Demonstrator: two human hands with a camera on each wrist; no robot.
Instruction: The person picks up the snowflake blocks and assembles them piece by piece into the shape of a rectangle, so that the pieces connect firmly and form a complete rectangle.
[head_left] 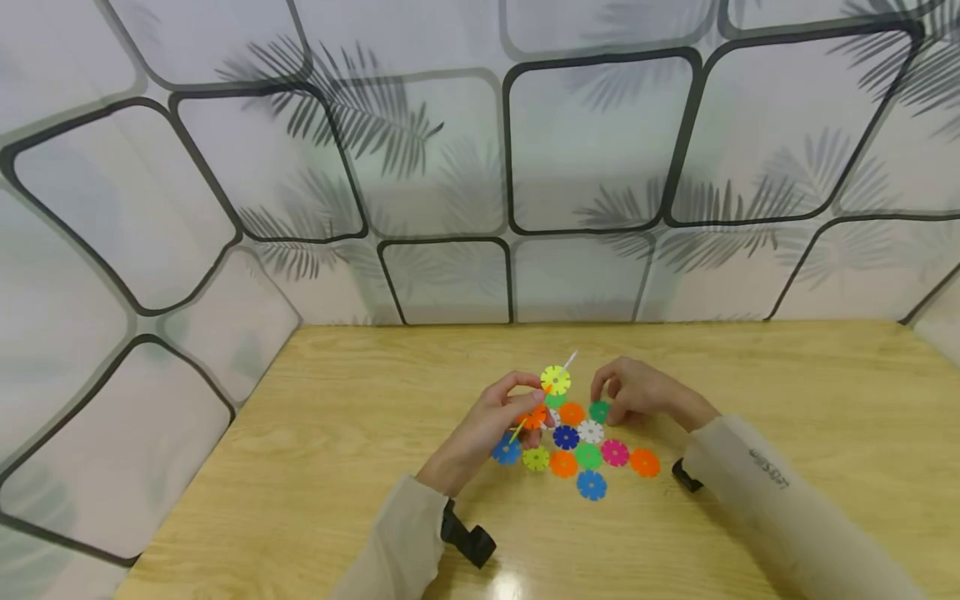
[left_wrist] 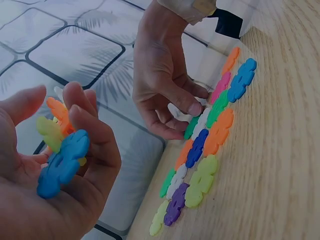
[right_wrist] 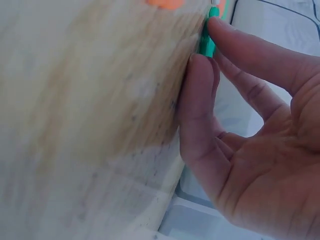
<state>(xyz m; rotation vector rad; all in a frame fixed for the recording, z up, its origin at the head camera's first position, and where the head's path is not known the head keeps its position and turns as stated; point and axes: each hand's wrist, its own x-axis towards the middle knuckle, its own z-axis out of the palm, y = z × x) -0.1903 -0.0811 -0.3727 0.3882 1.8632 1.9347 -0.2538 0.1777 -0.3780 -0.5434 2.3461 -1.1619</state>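
My left hand (head_left: 491, 421) holds a small cluster of joined, notched plastic snowflake discs above the table. In the left wrist view a blue disc (left_wrist: 62, 165), an orange disc (left_wrist: 59, 116) and a pale yellow disc (left_wrist: 49, 134) show in it, the hand's fingers curled about them. My right hand (head_left: 637, 390) is down at the table on the far right of the disc layout. Its thumb and a finger pinch a dark green disc (right_wrist: 208, 40) by the edges. That disc lies beside a white disc (head_left: 591, 431).
More flat discs lie close together between the hands: navy (head_left: 566, 437), orange (head_left: 563, 464), light green (head_left: 588, 456), pink (head_left: 616, 452) and blue (head_left: 592, 485) among them. An orange disc (head_left: 645, 462) sits at the right end. A patterned wall covering (head_left: 450, 283) rises behind the wooden table (head_left: 315, 467).
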